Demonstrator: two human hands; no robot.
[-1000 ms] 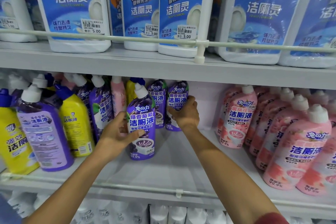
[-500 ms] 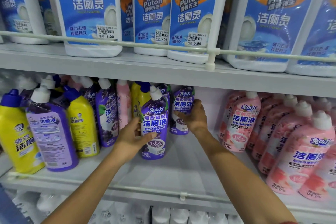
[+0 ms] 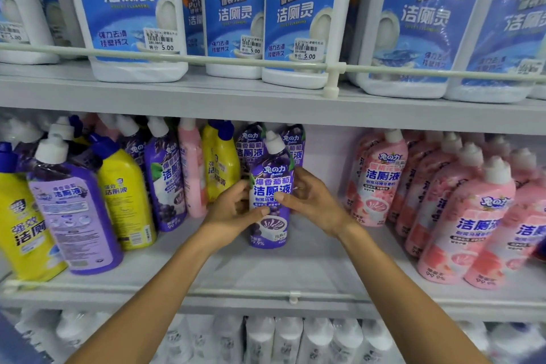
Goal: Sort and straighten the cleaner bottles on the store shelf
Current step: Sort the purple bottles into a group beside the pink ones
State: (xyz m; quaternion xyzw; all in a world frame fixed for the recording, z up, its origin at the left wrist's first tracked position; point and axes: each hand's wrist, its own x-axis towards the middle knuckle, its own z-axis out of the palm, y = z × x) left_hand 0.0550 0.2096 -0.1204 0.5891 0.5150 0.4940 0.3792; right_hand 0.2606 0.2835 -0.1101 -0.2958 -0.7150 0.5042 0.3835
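A purple grape cleaner bottle [image 3: 271, 177] with a white cap stands upright at the middle of the centre shelf [image 3: 295, 269]. My left hand [image 3: 233, 213] grips its left side and my right hand [image 3: 310, 201] grips its right side. Two more purple bottles [image 3: 251, 142] stand right behind it, partly hidden. To the left are mixed yellow bottles [image 3: 127, 195], purple bottles [image 3: 165, 183] and one pink bottle [image 3: 192, 168]. A row of pink bottles [image 3: 381, 180] fills the right side.
Large blue-and-white Mr Puton jugs [image 3: 133, 15] fill the upper shelf behind a white guard rail [image 3: 206, 60]. A low rail [image 3: 292, 294] runs along the centre shelf's front edge. White bottles [image 3: 289, 337] sit on the shelf below. Bare shelf lies in front of the held bottle.
My right hand left the rear purple bottle and came forward onto the front purple bottle. That bottle has shifted right, in front of the rear ones. The view moved closer.
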